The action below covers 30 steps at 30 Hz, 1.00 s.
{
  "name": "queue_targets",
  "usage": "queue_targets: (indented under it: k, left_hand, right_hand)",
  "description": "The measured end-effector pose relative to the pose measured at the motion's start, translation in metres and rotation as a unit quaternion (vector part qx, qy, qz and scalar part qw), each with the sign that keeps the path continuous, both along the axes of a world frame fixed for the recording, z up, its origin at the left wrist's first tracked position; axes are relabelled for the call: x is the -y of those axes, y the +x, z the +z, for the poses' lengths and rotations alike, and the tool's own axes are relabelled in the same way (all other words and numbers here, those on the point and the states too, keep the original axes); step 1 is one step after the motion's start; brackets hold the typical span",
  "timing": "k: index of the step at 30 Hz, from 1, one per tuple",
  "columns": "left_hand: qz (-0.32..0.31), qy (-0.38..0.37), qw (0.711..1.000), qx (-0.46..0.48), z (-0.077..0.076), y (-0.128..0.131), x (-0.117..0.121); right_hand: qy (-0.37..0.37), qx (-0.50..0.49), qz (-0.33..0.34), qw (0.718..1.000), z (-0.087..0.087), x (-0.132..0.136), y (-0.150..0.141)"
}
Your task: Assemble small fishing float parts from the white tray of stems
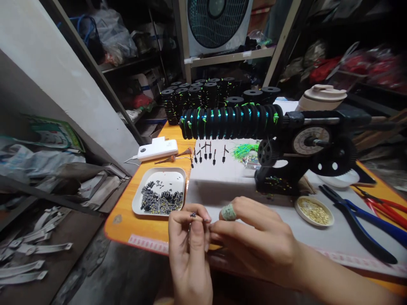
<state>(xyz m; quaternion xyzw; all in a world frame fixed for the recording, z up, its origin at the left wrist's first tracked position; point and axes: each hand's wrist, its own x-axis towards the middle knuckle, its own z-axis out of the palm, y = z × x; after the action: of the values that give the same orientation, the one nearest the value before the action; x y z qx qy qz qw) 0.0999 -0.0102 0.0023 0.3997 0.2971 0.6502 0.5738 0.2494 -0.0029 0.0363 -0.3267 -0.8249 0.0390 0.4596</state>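
In the head view my left hand [192, 258] is closed, thumb pressed against the curled fingers. A tiny dark piece [193, 215] shows between them, too small to name. My right hand [260, 237] meets it, thumb and fingertips pinched at the left fingertips; what they hold is hidden. A green wrap [228, 212] circles one right finger. Left of the hands sits a white tray [137, 206] with many small dark tubular parts [162, 201]. Beyond them a geared winding machine [286, 148] carries a row of black spools [232, 121] with bright green thread ends.
A dish of small gold parts [314, 212], blue-handled pliers [352, 224] and red-handled pliers [386, 207] lie at right. Several dark pins [210, 152] and green strands [246, 150] rest under the spools. A white power bank [157, 149] is at left, with stacked spools [193, 97] behind.
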Motion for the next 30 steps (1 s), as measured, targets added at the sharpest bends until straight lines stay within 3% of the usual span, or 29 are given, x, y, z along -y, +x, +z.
queue_targets:
  k: [5,8,11,24,30]
  left_hand:
    - [0.051,0.117,0.989,-0.070,-0.004,-0.004,-0.004]
    - [0.123,0.205,0.964,-0.120,-0.004,-0.002,-0.006]
    - [0.153,0.243,0.946,-0.151,-0.005,0.000,-0.006]
    - [0.140,0.281,0.931,-0.186,-0.013,0.000,-0.006]
    - [0.132,0.274,0.931,-0.203,-0.014,0.003,-0.005]
  right_hand:
    - [-0.099,-0.040,-0.010,0.994,0.008,0.001,0.003]
    - [-0.111,-0.033,-0.004,0.993,0.008,0.000,0.004]
    - [-0.118,-0.024,0.005,0.993,0.006,0.000,0.003]
    - [-0.118,-0.057,0.014,0.991,0.008,0.002,0.002]
    - [-0.152,-0.087,0.021,0.984,0.008,0.003,0.005]
